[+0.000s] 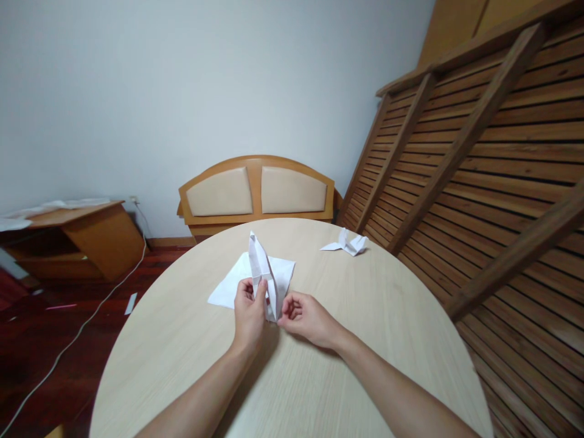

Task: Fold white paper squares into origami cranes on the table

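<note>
A partly folded piece of white paper [260, 258] stands tall and narrow above the table, its pointed tip up. My left hand [250, 307] is closed around its lower left side, thumb in front. At its lower right corner, the fingertips of my right hand [303, 316] pinch the paper's edge. Beneath and behind it, white paper [228, 286] lies flat on the table. A finished-looking folded paper bird [349, 243] rests farther back to the right, apart from both hands.
The round pale wooden table [378, 365] fills the middle. Behind it stands a padded headboard [255, 188] against the wall. A slatted wooden frame [479, 182] leans at the right. At left are a low wooden cabinet [104, 243] and a white cable [93, 313] on the floor.
</note>
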The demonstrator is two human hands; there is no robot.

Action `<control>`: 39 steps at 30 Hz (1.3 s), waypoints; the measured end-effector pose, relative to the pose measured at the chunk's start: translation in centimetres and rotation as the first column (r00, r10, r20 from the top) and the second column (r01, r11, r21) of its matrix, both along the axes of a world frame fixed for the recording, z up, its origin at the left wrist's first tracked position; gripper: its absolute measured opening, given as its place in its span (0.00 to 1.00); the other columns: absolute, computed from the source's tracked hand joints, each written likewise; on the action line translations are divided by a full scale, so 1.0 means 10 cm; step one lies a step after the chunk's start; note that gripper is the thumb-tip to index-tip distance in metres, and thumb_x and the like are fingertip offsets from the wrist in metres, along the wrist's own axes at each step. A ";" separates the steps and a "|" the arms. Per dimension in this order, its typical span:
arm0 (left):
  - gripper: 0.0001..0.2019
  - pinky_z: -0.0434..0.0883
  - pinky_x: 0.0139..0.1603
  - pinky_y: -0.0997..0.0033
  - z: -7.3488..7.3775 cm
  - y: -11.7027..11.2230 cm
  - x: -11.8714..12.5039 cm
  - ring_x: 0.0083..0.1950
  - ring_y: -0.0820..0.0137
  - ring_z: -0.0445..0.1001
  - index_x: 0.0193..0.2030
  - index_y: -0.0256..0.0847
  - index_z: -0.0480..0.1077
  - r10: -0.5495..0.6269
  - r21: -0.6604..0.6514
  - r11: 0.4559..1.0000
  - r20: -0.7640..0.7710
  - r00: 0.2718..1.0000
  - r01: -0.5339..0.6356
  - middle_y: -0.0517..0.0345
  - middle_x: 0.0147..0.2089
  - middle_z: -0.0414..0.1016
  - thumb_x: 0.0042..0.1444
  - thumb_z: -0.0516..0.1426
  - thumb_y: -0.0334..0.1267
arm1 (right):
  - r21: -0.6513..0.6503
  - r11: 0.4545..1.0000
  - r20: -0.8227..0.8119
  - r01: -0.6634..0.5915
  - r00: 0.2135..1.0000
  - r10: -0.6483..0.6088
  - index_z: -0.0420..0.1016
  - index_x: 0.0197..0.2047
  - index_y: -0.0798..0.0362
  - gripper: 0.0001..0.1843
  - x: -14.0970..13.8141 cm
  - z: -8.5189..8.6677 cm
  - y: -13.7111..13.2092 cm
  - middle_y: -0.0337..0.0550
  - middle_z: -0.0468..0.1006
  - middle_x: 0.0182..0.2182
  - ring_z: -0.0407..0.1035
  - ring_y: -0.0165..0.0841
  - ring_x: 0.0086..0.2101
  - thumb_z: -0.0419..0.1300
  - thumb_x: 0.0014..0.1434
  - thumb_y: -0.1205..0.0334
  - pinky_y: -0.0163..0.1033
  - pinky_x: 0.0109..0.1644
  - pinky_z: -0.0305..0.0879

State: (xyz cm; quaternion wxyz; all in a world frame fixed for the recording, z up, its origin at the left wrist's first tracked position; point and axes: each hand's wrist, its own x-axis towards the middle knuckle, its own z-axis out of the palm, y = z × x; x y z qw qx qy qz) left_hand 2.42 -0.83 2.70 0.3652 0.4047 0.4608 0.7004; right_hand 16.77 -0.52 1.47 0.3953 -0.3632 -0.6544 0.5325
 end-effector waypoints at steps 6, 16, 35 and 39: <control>0.13 0.66 0.35 0.72 -0.11 -0.05 0.07 0.32 0.70 0.68 0.36 0.41 0.66 -0.151 0.040 0.986 -0.225 0.963 0.164 0.61 0.32 0.69 0.58 0.61 0.48 | 0.238 0.928 -0.180 0.286 0.952 -0.247 0.62 0.43 0.48 0.16 0.11 0.18 0.03 0.41 0.75 0.40 0.72 0.33 0.39 0.65 0.57 0.58 0.38 0.42 0.69; 0.14 0.65 0.34 0.73 -0.05 -0.12 0.04 0.35 0.68 0.68 0.38 0.39 0.69 -0.267 -0.012 0.959 -0.376 0.887 0.284 0.58 0.34 0.70 0.63 0.54 0.49 | 0.544 0.800 0.003 0.252 0.953 -0.303 0.72 0.49 0.48 0.12 0.23 0.27 0.04 0.44 0.77 0.44 0.72 0.36 0.45 0.53 0.65 0.65 0.43 0.51 0.67; 0.16 0.63 0.41 0.70 -0.02 -0.12 -0.02 0.38 0.67 0.67 0.35 0.39 0.70 -0.193 0.080 0.959 -0.518 0.834 0.271 0.57 0.35 0.71 0.68 0.49 0.45 | 0.517 0.831 0.156 0.203 0.933 -0.325 0.69 0.35 0.50 0.03 0.24 0.30 0.00 0.37 0.75 0.32 0.70 0.33 0.36 0.61 0.58 0.64 0.38 0.44 0.64; 0.18 0.61 0.36 0.71 -0.06 -0.09 -0.03 0.32 0.69 0.63 0.31 0.40 0.67 -0.198 0.025 0.973 -0.415 0.888 0.229 0.61 0.29 0.65 0.67 0.50 0.49 | 0.477 0.853 0.109 0.211 0.949 -0.295 0.66 0.33 0.50 0.04 0.24 0.26 0.03 0.36 0.72 0.30 0.69 0.32 0.34 0.59 0.58 0.66 0.38 0.42 0.64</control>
